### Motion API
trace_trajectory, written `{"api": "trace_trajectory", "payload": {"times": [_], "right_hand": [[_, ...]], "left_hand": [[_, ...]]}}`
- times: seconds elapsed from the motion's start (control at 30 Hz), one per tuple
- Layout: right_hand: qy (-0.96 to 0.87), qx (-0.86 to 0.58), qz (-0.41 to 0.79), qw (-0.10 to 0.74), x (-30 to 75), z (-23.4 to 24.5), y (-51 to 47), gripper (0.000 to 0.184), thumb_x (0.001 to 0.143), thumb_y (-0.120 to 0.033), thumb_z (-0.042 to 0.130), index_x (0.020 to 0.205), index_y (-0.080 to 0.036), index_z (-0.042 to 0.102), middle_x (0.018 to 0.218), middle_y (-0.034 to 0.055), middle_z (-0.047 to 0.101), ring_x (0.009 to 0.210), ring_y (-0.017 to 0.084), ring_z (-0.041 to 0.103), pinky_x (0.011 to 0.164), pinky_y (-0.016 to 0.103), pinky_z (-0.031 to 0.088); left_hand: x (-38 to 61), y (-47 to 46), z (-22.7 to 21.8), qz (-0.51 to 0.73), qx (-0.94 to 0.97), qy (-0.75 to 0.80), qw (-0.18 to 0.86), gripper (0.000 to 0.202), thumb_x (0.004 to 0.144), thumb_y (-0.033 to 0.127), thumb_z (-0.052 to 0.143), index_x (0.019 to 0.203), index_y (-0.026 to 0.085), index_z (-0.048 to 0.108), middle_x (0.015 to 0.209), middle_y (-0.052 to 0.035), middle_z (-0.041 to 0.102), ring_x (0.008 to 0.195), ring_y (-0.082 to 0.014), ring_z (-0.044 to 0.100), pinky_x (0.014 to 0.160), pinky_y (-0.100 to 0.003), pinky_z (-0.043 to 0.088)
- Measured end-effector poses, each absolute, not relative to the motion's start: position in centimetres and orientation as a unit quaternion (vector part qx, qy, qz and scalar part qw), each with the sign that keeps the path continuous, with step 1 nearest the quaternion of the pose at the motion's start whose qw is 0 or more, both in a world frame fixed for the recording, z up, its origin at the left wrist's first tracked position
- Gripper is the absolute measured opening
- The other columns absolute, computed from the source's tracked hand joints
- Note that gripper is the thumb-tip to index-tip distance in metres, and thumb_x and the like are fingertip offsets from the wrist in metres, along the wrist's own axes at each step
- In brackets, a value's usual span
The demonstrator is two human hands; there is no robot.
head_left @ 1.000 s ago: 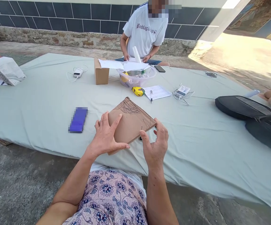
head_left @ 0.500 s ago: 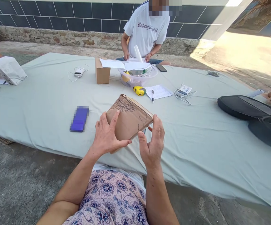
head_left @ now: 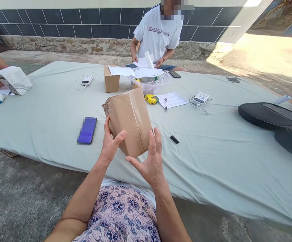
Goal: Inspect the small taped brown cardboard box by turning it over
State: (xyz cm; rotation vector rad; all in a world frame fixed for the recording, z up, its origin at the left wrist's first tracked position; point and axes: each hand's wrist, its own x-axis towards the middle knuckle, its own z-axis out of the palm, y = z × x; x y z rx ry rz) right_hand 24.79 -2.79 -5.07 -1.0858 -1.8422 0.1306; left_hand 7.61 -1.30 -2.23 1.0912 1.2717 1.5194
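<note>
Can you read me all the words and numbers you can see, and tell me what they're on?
"Bmbkag", possibly: on the white T-shirt across the table; the rest is too unclear.
Handwritten sheet: writing too small to read.
Power bank near that sheet: markings too blurred.
White carton at far left: print too small.
Smartphone: screen blurred out.
Taped cardboard box: no readable words.

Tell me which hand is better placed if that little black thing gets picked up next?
Probably the right hand: the small black object lies on the cloth just to its right. The left hand is farther away, across the cardboard box.
</note>
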Motion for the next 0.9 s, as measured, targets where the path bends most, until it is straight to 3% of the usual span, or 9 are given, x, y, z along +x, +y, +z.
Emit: {"api": "trace_trajectory", "payload": {"times": [0.13,0.27,0.33,0.43,0.57,0.77,0.9], "right_hand": [[-0.739,-0.448,0.074,0.498,25.6,-5.4,-2.5,0.113,0.08,-0.073,0.072,0.166,-0.03,0.013,0.171,0.022,0.021,0.158,0.044,0.026,0.116,0.071,0.038],[-0.714,-0.452,0.143,0.515,26.2,-4.9,-2.6,0.1,0.089,-0.064,0.069,0.165,-0.029,0.015,0.157,0.0188,0.05,0.145,0.035,0.051,0.113,0.058,0.048],[-0.716,-0.443,0.156,0.517,26.3,-4.2,-2.8,0.092,0.09,-0.061,0.07,0.162,-0.028,0.026,0.149,0.0173,0.058,0.139,0.033,0.057,0.111,0.054,0.051],[-0.729,-0.419,0.144,0.521,26.6,-3.2,-3.0,0.072,0.09,-0.059,0.071,0.149,-0.026,0.048,0.141,0.0157,0.062,0.132,0.033,0.06,0.108,0.052,0.053],[-0.72,-0.393,0.149,0.553,27.4,-2.7,-2.9,0.055,0.093,-0.063,0.065,0.133,-0.026,0.061,0.121,0.0122,0.069,0.112,0.03,0.066,0.094,0.048,0.058],[-0.71,-0.359,0.214,0.566,28.6,-2.8,-2.8,0.051,0.095,-0.068,0.057,0.121,-0.026,0.068,0.108,0.0086,0.068,0.099,0.026,0.065,0.086,0.042,0.057],[-0.678,-0.372,0.283,0.567,29.0,-3.1,-2.8,0.051,0.091,-0.067,0.064,0.12,-0.025,0.066,0.095,0.0043,0.065,0.088,0.022,0.065,0.08,0.037,0.057]], "left_hand": [[7.2,-1.2,-1.8,0.643,0.379,0.457,0.484,0.095,0.079,0.063,0.072,0.158,0.031,0.029,0.149,-0.0121,0.056,0.138,-0.034,0.052,0.104,-0.045,0.05],[6.9,-1.1,-1.7,0.652,0.367,0.387,0.538,0.07,0.085,0.066,0.064,0.145,0.031,0.051,0.151,-0.008,0.057,0.138,-0.035,0.053,0.101,-0.044,0.051],[6.9,-1.0,-1.7,0.652,0.354,0.358,0.567,0.066,0.087,0.067,0.063,0.14,0.028,0.057,0.148,-0.0086,0.061,0.137,-0.0353,0.055,0.103,-0.045,0.051],[7.2,-1.0,-1.6,0.641,0.322,0.331,0.613,0.069,0.084,0.068,0.066,0.136,0.023,0.061,0.142,-0.0111,0.066,0.134,-0.036,0.058,0.107,-0.047,0.05],[7.3,-1.0,-1.5,0.6,0.287,0.311,0.679,0.078,0.079,0.071,0.071,0.135,0.018,0.063,0.133,-0.0139,0.071,0.132,-0.0379,0.061,0.109,-0.05,0.049],[7.0,-1.2,-1.9,0.568,0.291,0.293,0.712,0.083,0.077,0.074,0.071,0.137,0.017,0.064,0.128,-0.0145,0.074,0.13,-0.0393,0.062,0.109,-0.052,0.05],[6.5,-1.3,-2.3,0.544,0.368,0.29,0.696,0.081,0.078,0.07,0.073,0.14,0.019,0.064,0.131,-0.0143,0.072,0.131,-0.0397,0.061,0.11,-0.051,0.049]]}}
